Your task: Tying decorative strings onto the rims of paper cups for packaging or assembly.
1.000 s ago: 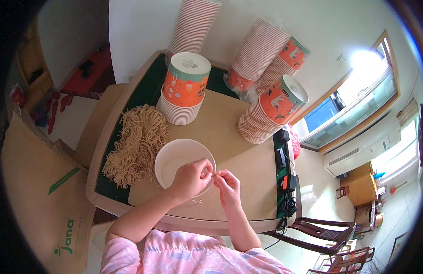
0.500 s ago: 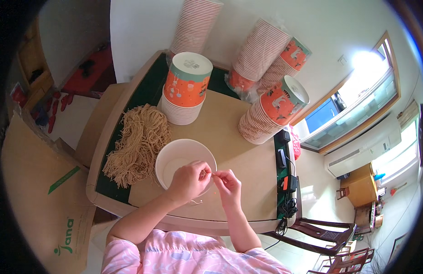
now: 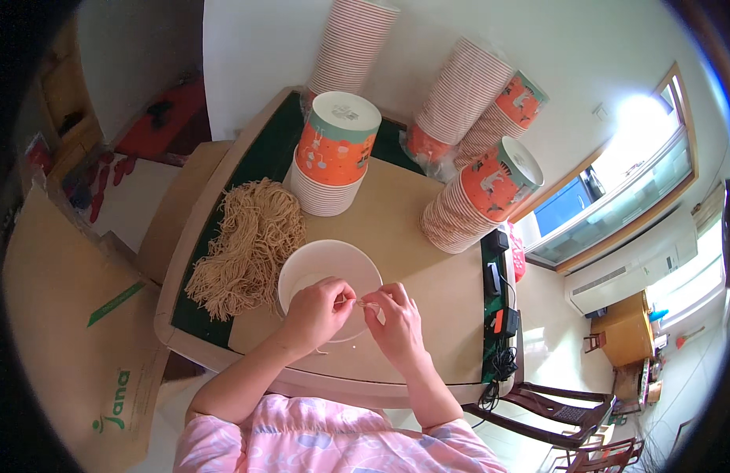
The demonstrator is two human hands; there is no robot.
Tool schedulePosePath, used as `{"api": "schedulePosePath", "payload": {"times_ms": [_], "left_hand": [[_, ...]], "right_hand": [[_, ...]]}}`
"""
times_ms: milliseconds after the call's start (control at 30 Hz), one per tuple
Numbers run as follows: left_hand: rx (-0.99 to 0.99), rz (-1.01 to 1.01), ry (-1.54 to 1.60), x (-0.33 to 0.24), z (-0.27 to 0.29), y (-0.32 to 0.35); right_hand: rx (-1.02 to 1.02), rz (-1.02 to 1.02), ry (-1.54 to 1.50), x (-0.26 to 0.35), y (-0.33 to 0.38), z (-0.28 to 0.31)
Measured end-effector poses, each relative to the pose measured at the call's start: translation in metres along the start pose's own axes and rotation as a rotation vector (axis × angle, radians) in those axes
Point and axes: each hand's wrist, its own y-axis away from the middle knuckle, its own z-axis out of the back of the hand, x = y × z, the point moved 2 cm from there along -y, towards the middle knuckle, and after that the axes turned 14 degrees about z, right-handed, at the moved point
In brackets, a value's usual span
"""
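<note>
A white paper bowl stands open on the table in front of me. My left hand and my right hand meet over its near rim, fingertips pinched together on a thin pale strand stretched between them. A loose end of the strand hangs below my left hand onto the table. A heap of dry tan noodles lies just left of the bowl, on the green mat.
A stack of orange printed paper bowls stands behind the white bowl. More stacks lean at the back right and against the wall. Black power adapters and cables lie along the right edge. Brown cardboard stands left of the table.
My hands have stayed over the bowl's near rim; the fingers have shifted slightly on the strand. Nothing else has moved.
</note>
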Motion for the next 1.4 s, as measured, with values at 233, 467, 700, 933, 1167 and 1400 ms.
{"api": "schedulePosePath", "payload": {"times_ms": [233, 467, 700, 933, 1167, 1400], "left_hand": [[-0.008, 0.005, -0.02, -0.001, 0.003, 0.003], [-0.001, 0.016, 0.049, 0.004, 0.001, 0.003], [0.003, 0.025, 0.053, 0.003, 0.001, 0.003], [0.003, 0.028, 0.087, 0.004, 0.001, 0.003], [0.013, 0.047, 0.094, 0.003, 0.003, 0.004], [0.007, 0.068, 0.117, 0.001, 0.005, 0.005]], "right_hand": [[0.012, 0.039, -0.094, 0.004, -0.006, -0.007], [0.029, -0.044, -0.017, 0.001, -0.002, 0.0], [0.004, 0.03, -0.067, 0.003, -0.004, -0.008], [-0.028, 0.015, -0.115, 0.008, -0.006, -0.011], [-0.066, -0.029, -0.164, 0.008, -0.003, -0.012], [-0.146, -0.063, -0.202, 0.007, 0.006, -0.016]]}}
